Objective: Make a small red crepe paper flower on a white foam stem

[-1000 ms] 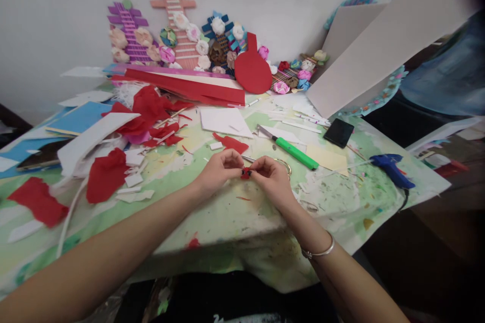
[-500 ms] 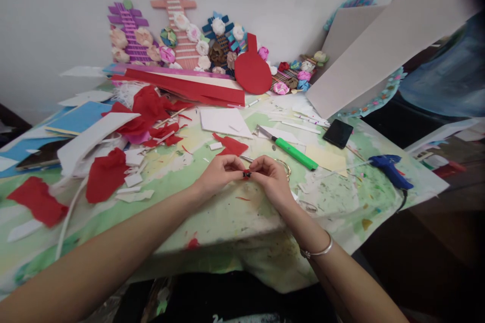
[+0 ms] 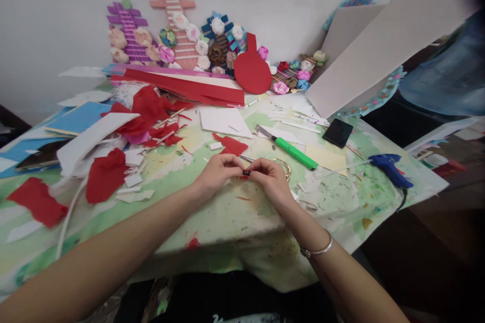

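Note:
Between the fingertips of both hands is a small black and red piece (image 3: 246,173), its exact shape too small to tell. My left hand (image 3: 221,174) pinches it from the left, and my right hand (image 3: 270,176) pinches it from the right, with the tips almost touching. Just beyond the fingers lies a red paper scrap (image 3: 232,145). Gold-handled scissors (image 3: 285,165) rest partly hidden behind my right hand. A green utility knife (image 3: 295,153) lies further right on the table, its blade pointing away to the left.
Red crepe paper (image 3: 147,106) and white scraps pile up on the left. A phone (image 3: 338,133) and a blue glue gun (image 3: 391,170) lie on the right. Decorated craft pieces and a red guitar-like cutout (image 3: 252,71) lean on the wall.
Both hands stay nearly in place. The small piece has turned slightly between the fingertips, with its black part now a little higher.

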Action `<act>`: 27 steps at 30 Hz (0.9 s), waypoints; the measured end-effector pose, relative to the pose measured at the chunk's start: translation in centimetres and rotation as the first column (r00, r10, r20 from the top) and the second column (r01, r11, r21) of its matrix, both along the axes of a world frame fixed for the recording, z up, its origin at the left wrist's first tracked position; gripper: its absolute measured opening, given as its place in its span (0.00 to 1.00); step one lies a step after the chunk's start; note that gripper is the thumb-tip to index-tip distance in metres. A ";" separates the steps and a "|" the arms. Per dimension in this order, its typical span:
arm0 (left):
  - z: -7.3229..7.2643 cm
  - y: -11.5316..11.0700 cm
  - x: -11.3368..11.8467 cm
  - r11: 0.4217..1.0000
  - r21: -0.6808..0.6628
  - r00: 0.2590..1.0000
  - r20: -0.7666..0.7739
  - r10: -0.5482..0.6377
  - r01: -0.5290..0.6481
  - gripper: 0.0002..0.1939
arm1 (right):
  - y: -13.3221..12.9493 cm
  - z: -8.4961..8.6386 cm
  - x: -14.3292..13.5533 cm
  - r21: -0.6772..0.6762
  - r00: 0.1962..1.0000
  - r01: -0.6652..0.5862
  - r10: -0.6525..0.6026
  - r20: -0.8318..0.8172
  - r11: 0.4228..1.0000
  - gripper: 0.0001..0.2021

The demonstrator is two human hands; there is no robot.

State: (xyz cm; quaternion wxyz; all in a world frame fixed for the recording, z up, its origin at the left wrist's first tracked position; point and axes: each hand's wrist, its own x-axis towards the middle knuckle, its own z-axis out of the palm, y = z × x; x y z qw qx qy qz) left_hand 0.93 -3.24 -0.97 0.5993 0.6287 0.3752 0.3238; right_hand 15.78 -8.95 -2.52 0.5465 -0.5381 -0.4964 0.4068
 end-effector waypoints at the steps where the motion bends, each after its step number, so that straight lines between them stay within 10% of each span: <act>1: 0.1 0.0 0.0 1.000 0.007 1.000 -0.001 -0.005 0.005 0.02 | 0.0 0.0 0.0 0.002 1.000 -0.001 0.001 -0.014 1.000 0.03; 27: -0.3 -0.2 -0.2 0.994 0.086 0.992 0.098 -0.079 0.071 0.13 | 0.0 -0.1 0.6 0.064 0.994 0.046 -0.039 -0.106 0.997 0.05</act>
